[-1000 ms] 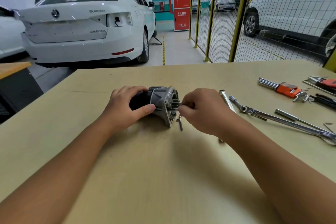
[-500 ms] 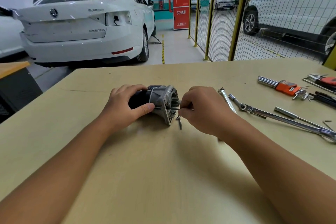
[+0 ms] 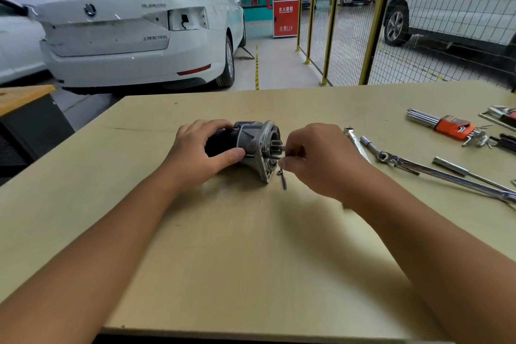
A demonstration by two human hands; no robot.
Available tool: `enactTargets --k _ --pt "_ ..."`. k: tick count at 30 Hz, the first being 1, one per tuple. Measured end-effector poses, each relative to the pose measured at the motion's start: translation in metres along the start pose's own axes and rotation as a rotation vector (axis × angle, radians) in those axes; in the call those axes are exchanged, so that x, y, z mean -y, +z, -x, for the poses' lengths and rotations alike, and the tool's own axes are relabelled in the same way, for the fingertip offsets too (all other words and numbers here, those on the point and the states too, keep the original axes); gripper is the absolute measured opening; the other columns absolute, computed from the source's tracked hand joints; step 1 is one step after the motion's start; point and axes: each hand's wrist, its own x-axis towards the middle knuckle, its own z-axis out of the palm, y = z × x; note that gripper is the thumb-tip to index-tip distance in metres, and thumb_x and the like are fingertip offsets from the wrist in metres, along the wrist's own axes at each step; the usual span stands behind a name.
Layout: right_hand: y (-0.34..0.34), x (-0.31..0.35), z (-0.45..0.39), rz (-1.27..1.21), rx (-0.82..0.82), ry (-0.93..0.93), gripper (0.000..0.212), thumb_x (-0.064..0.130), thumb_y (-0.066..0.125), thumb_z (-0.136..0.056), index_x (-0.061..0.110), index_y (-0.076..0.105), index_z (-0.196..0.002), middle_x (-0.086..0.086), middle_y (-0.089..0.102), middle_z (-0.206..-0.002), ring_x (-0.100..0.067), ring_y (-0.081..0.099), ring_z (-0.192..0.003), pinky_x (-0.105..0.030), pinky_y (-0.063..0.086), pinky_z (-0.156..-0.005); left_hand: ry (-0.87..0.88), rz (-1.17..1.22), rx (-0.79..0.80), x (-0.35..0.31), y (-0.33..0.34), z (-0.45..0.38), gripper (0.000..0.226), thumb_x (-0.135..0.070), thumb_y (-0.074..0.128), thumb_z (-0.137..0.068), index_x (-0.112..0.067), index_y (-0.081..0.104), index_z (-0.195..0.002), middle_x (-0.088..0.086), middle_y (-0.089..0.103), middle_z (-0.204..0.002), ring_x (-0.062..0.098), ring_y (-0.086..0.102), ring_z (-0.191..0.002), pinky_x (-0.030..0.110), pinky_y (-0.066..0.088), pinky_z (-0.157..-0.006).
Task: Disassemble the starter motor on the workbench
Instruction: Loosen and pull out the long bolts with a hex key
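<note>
Tan workbench — tools at right, white car beyond.

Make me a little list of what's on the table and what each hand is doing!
surface: workbench
main part: starter motor, lying on its side
left hand: grips the motor's dark body
right hand: pinches a thin bolt at the motor's silver end
loose piece: a bolt lying beside the motor
tools at right: ratchet wrench, hex key set in an orange holder

ratchet handle cut off right | right hand fingertips hidden (curled under)
</note>
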Motion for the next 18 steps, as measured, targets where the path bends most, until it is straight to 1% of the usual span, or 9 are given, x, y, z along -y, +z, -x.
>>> enactTargets --k 2,4,6,8,9,11,14,16,18 --pt "-0.002 -0.0006 -0.0011 0.004 0.013 0.006 0.023 0.031 0.065 -0.094 0.018 0.067 -0.075 0.003 0.057 -0.074 -0.012 0.052 -0.072 -0.03 0.039 -0.059 -0.004 0.004 0.003 0.0002 -0.0002 0.0 0.073 -0.083 0.058 -0.067 -0.047 0.058 -0.131 -0.016 0.055 -0.123 0.017 0.039 -0.122 0.035 0.034 -0.099" --pt "-0.0055 -0.002 -0.0022 0.056 0.054 -0.002 0.03 0.027 0.059 -0.097 0.008 0.07 -0.078 -0.007 0.061 -0.074 -0.021 0.055 -0.073 -0.028 0.039 -0.059 -0.004 0.003 0.002 0.0003 -0.0004 0.0001 0.073 -0.083 0.058 -0.067 -0.048 0.058 -0.131 -0.016 0.054 -0.123 0.017 0.039 -0.122 0.035 0.035 -0.098" --pt "-0.0088 -0.002 -0.0017 0.1 0.095 -0.021 0.032 0.027 0.057 -0.1 0.006 0.07 -0.08 -0.009 0.06 -0.074 -0.02 0.052 -0.069 -0.024 0.034 -0.055 0.0 -0.002 -0.001 0.0002 -0.0006 0.0001 0.074 -0.083 0.057 -0.067 -0.047 0.058 -0.132 -0.016 0.054 -0.122 0.017 0.039 -0.121 0.034 0.034 -0.098" --pt "-0.0096 -0.001 -0.0016 0.132 0.114 -0.028 0.032 0.029 0.057 -0.101 0.006 0.069 -0.081 -0.007 0.057 -0.075 -0.022 0.05 -0.07 -0.023 0.032 -0.053 0.003 -0.002 -0.002 0.0001 -0.0008 -0.0001 0.074 -0.083 0.057 -0.067 -0.046 0.059 -0.132 -0.016 0.054 -0.122 0.017 0.039 -0.121 0.034 0.034 -0.098" --pt "-0.0087 -0.0009 -0.002 0.139 0.114 -0.025 0.031 0.029 0.058 -0.101 0.007 0.069 -0.082 -0.004 0.055 -0.076 -0.023 0.051 -0.072 -0.026 0.033 -0.054 0.004 0.0 -0.004 0.0001 -0.0008 -0.0002 0.075 -0.083 0.057 -0.067 -0.045 0.059 -0.132 -0.016 0.054 -0.122 0.016 0.039 -0.121 0.034 0.034 -0.098" --pt "-0.0063 -0.0012 -0.0025 0.139 0.106 -0.011 0.029 0.031 0.06 -0.1 0.01 0.068 -0.081 0.0 0.052 -0.079 -0.026 0.055 -0.078 -0.031 0.039 -0.06 0.007 0.003 -0.008 0.0003 -0.0005 -0.0003 0.074 -0.082 0.057 -0.067 -0.045 0.059 -0.131 -0.016 0.054 -0.122 0.016 0.039 -0.121 0.035 0.034 -0.098" --pt "-0.0048 -0.002 -0.0019 0.137 0.073 -0.007 0.024 0.033 0.064 -0.097 0.016 0.069 -0.08 0.002 0.054 -0.082 -0.026 0.058 -0.081 -0.036 0.05 -0.071 0.013 0.006 -0.01 0.0014 0.0001 -0.0005 0.073 -0.082 0.058 -0.068 -0.045 0.06 -0.131 -0.016 0.055 -0.122 0.017 0.04 -0.121 0.036 0.035 -0.098" --pt "-0.005 -0.0018 -0.0016 0.125 0.051 -0.009 0.019 0.032 0.068 -0.094 0.018 0.072 -0.082 0.003 0.057 -0.084 -0.025 0.059 -0.081 -0.041 0.054 -0.075 0.01 0.008 -0.008 0.0022 0.0005 -0.001 0.073 -0.082 0.058 -0.068 -0.046 0.059 -0.131 -0.016 0.056 -0.123 0.017 0.04 -0.121 0.036 0.035 -0.098" --pt "-0.0046 -0.0012 -0.0015 0.108 0.044 -0.007 0.015 0.03 0.071 -0.091 0.018 0.073 -0.082 0.003 0.058 -0.085 -0.025 0.06 -0.081 -0.042 0.055 -0.076 0.011 0.007 -0.009 0.0028 0.0009 -0.0012 0.072 -0.082 0.058 -0.068 -0.047 0.059 -0.13 -0.016 0.056 -0.123 0.017 0.04 -0.121 0.036 0.035 -0.098"
